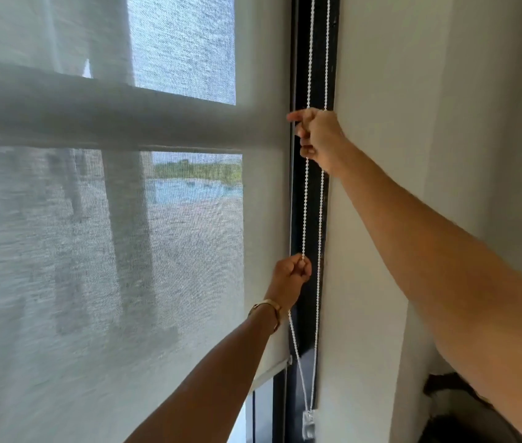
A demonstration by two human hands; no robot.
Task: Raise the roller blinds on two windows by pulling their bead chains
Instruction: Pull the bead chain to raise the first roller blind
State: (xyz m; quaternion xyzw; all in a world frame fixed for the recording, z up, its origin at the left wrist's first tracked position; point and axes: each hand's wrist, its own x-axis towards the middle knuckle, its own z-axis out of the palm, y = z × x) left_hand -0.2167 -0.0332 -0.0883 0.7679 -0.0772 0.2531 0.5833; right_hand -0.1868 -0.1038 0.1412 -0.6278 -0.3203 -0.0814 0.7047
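Note:
A sheer white roller blind (99, 251) covers most of the window; its bottom bar (272, 369) hangs low at the right, with a strip of bare glass below it. A white bead chain (306, 199) runs in two strands down the black window frame (312, 75) to a clear tension holder (308, 423). My right hand (319, 135) is raised and closed on the left strand, about level with the window's crossbar. My left hand (291, 276), with a gold bracelet on the wrist, is closed on the same strand lower down.
A white wall (413, 123) stands right beside the chain. Its corner steps out at the right. A dark object (448, 388) lies low at the right, partly hidden by my right forearm. Buildings and water show dimly through the blind.

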